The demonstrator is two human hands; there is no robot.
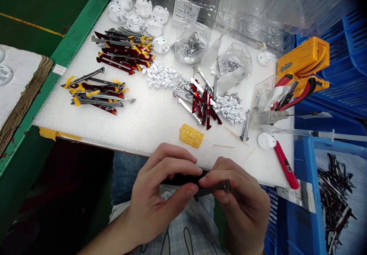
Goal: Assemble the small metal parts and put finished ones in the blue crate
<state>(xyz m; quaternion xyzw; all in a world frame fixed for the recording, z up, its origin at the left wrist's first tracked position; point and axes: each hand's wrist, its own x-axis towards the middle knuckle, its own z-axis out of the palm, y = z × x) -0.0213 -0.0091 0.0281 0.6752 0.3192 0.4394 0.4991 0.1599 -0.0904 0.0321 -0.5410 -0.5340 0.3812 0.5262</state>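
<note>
A slim dark grey strip with a curved, flared end is pinched between the thumb and fingers of my right hand, over my lap in front of the table edge. My left hand is beside it, fingers curled but apart from the thumb; the thumb tip is close to the strip's left end. Whether they touch I cannot tell. Beyond my hands lie a yellow taped packet and thin wooden sticks. Farther back is a loose pile of red and silver strips.
Taped strips lie in a lower bundle and an upper bundle. White round parts stand behind. Small white pieces and plastic bags are mid-table. A red-handled knife, syringe and blue bin are right.
</note>
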